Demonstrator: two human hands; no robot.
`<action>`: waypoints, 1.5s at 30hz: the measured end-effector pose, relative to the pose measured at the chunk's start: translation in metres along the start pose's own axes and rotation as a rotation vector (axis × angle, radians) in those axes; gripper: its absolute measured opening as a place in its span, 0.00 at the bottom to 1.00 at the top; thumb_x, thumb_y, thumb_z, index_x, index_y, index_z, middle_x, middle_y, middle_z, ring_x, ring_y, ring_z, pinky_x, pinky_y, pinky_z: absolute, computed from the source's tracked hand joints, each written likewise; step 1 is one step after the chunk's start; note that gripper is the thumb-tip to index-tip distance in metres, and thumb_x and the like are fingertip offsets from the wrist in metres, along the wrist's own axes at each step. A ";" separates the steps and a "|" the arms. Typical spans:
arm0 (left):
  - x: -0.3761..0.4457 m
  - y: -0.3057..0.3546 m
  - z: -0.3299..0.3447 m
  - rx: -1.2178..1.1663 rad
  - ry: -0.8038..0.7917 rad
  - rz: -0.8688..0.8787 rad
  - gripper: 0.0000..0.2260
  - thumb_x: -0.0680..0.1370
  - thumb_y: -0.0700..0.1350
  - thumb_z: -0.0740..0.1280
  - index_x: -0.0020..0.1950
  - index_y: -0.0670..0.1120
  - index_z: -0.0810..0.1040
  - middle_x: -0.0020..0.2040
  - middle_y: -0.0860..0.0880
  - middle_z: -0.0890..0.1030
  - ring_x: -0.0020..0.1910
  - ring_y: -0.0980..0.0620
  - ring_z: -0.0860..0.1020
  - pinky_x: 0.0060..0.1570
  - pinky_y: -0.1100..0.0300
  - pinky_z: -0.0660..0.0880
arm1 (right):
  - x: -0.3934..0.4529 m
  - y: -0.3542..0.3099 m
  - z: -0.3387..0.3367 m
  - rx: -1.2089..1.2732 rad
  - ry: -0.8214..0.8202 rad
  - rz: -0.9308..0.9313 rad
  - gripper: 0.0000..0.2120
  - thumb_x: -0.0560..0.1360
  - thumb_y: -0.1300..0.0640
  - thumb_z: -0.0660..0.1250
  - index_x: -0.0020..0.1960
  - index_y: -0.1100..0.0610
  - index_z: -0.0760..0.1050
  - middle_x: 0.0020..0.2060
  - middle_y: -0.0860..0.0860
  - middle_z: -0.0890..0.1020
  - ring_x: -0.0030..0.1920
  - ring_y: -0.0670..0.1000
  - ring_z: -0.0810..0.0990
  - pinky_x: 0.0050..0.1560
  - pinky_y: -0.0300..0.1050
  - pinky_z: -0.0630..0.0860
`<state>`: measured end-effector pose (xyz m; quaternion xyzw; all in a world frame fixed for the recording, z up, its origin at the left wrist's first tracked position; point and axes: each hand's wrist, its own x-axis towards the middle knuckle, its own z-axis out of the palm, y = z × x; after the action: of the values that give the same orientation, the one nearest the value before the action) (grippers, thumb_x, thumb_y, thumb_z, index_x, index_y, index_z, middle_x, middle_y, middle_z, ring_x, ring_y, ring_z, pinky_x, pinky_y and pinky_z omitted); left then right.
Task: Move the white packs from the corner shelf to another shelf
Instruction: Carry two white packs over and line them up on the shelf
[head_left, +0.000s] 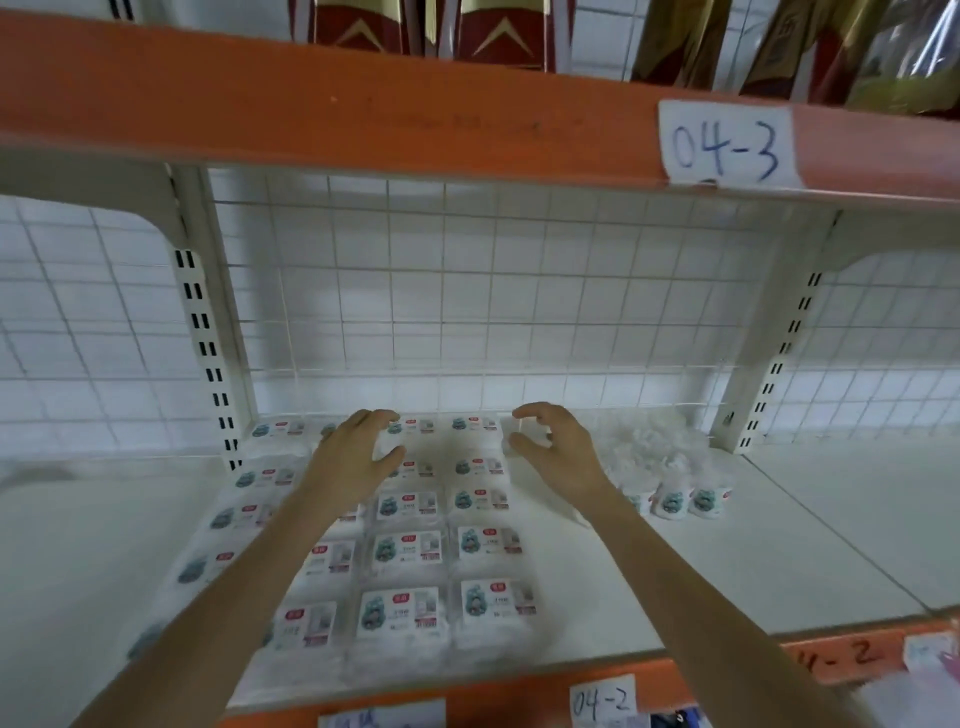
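Note:
Several flat white packs (402, 612) with blue-green and red labels lie in rows on the white shelf board (649, 571). My left hand (356, 452) hovers over the back rows with its fingers spread and lightly curved. My right hand (556, 447) reaches toward the back row beside it, thumb and fingers curved apart in a C shape, with nothing visibly between them. A loose heap of white packs (670, 467) stands at the back right, some upright with their labels facing me.
A white wire grid (467, 312) backs the shelf. White slotted uprights stand at left (208, 338) and right (774, 353). The orange shelf above (363, 114) bears the label 04-3 and holds dark red and gold boxes. The orange front edge (519, 696) reads 04-2.

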<state>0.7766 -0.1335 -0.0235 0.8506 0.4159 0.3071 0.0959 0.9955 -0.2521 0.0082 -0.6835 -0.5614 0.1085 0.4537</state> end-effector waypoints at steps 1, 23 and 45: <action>-0.011 0.007 -0.006 -0.007 0.013 0.015 0.17 0.76 0.47 0.65 0.64 0.46 0.71 0.57 0.47 0.76 0.55 0.48 0.76 0.55 0.55 0.72 | -0.008 -0.004 -0.009 0.006 0.006 -0.029 0.12 0.74 0.59 0.67 0.57 0.55 0.75 0.53 0.47 0.74 0.57 0.48 0.72 0.57 0.37 0.65; -0.382 0.070 -0.076 0.363 0.018 -0.330 0.17 0.72 0.55 0.60 0.51 0.48 0.80 0.44 0.51 0.82 0.42 0.50 0.82 0.38 0.60 0.77 | -0.245 -0.009 0.016 0.003 -0.635 -0.436 0.14 0.76 0.54 0.65 0.61 0.51 0.72 0.55 0.43 0.74 0.56 0.42 0.72 0.57 0.37 0.69; -0.626 -0.097 -0.322 0.491 0.264 -0.950 0.15 0.75 0.52 0.65 0.61 0.50 0.75 0.59 0.51 0.77 0.57 0.51 0.75 0.55 0.55 0.71 | -0.358 -0.277 0.288 0.176 -0.979 -0.539 0.14 0.75 0.55 0.67 0.60 0.48 0.71 0.53 0.42 0.75 0.53 0.41 0.74 0.43 0.28 0.70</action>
<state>0.2281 -0.5813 -0.0858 0.5209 0.8221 0.2280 -0.0302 0.4965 -0.4298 -0.0782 -0.3456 -0.8499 0.3396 0.2071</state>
